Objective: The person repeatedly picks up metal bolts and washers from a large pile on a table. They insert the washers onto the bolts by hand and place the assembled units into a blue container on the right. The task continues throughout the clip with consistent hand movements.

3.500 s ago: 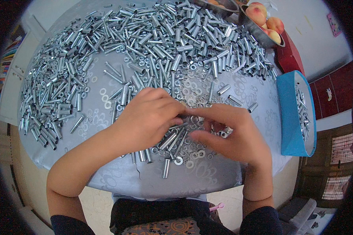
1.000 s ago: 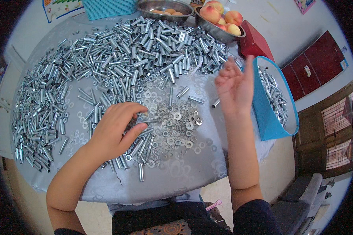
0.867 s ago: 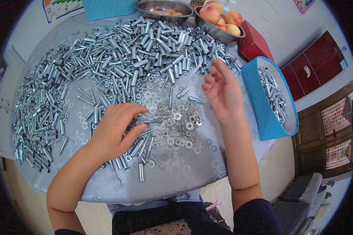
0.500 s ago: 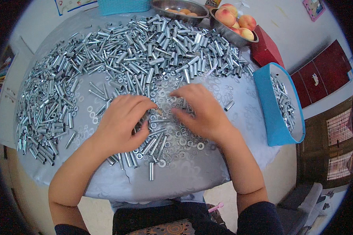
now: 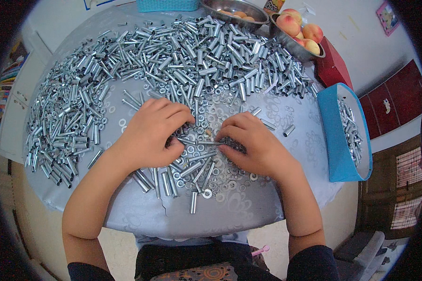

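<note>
Two hands meet at the middle of the bench point(image 5: 126, 220): the left hand point(image 5: 152, 133) and the right hand point(image 5: 255, 145) each pinch an end of one thin metal rod point(image 5: 202, 142), their fingers curled narrow over it. Washers point(image 5: 206, 193) and short metal tubes point(image 5: 192, 202) lie beneath, partly hidden by the palms. Far right, a blue box point(image 5: 335, 140) holds more tubes; its far end blurs near the rim.
</note>
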{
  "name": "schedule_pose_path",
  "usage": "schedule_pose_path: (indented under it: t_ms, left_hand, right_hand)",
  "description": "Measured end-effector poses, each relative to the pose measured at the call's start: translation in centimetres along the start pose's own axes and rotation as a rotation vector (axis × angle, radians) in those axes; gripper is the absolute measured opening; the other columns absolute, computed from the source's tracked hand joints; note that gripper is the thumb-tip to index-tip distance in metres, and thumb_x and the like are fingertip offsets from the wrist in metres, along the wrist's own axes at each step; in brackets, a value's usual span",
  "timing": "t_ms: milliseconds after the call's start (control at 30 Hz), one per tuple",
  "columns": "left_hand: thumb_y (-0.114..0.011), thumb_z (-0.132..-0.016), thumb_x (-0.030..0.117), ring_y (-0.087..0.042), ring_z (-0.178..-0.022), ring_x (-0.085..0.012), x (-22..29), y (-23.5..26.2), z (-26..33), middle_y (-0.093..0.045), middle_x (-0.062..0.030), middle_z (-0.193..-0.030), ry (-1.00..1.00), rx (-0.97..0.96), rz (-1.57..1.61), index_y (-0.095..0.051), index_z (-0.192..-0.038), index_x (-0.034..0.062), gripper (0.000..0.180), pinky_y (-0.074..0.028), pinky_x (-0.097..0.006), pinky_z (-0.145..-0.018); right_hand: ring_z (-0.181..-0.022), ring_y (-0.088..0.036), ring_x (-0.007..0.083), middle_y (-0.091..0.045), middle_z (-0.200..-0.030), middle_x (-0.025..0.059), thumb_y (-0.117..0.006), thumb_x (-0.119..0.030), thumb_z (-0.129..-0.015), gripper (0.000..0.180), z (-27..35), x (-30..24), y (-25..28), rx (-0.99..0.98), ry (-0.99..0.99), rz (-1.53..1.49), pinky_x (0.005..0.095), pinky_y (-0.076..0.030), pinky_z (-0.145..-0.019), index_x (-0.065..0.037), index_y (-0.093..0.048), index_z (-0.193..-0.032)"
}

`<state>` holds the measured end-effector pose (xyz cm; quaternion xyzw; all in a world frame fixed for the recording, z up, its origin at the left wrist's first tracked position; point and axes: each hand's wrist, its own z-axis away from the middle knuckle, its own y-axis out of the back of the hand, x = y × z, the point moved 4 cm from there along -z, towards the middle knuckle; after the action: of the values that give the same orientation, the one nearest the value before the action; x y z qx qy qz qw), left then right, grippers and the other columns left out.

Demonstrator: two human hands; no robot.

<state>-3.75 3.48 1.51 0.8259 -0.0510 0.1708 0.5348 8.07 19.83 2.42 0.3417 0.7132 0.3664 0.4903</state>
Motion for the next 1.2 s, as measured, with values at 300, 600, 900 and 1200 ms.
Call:
schedule_pose_path:
  t_ms: [300, 600, 900, 1200]
  left_hand:
    - [-0.058, -0.062, 0.014, -0.051, -0.088, -0.0304, 0.5, -0.2, -0.1, -0.054, -0.0107, -0.094, -0.032, 0.039, -0.036, -0.061, -0.097, 0.0074, 0.035, -0.039, -0.041, -0.082]
    - [-0.059, -0.067, 0.008, -0.052, -0.086, -0.0291, 0.5, -0.3, -0.1, -0.054, -0.0095, -0.092, -0.018, 0.057, -0.011, -0.061, -0.092, 0.0077, 0.026, -0.039, -0.040, -0.079]
    - [-0.064, -0.073, 0.008, -0.056, -0.085, -0.0287, -0.3, -0.5, -0.1, -0.058, -0.0082, -0.093, 0.010, 0.153, 0.003, -0.061, -0.093, 0.0082, 0.021, -0.041, -0.039, -0.075]
    - [-0.074, -0.069, 0.027, -0.054, -0.065, -0.0248, 3.2, 0.8, 0.1, -0.052, -0.0051, -0.068, -0.366, -0.071, 0.109, -0.054, -0.062, 0.0080, 0.029, -0.041, -0.036, -0.059]
  right_hand:
    - [-0.099, -0.055, 0.0284, -0.060, -0.103, 0.0072, -0.068, -0.012, -0.078, 0.028, -0.5, -0.5, -1.8, 0.057, 0.169, 0.065, 0.0388, -0.044, -0.088, -0.011, -0.067, -0.106]
    - [-0.096, -0.053, 0.0281, -0.060, -0.101, 0.0063, -0.070, -0.009, -0.077, 0.019, -0.5, -1.0, -1.4, 0.073, 0.104, 0.014, 0.0378, -0.044, -0.087, -0.008, -0.064, -0.095]
    - [-0.091, -0.055, 0.0299, -0.061, -0.093, 0.0096, -0.066, -0.004, -0.080, 0.017, -0.7, -1.4, -0.5, 0.094, 0.010, -0.077, 0.0382, -0.044, -0.082, -0.005, -0.061, -0.097]
    - [-0.090, -0.059, 0.0358, -0.063, -0.099, 0.0153, -0.059, -0.010, -0.086, 0.027, -0.6, -2.7, 0.6, 0.155, -0.136, -0.215, 0.0450, -0.046, -0.080, -0.007, -0.058, -0.113]
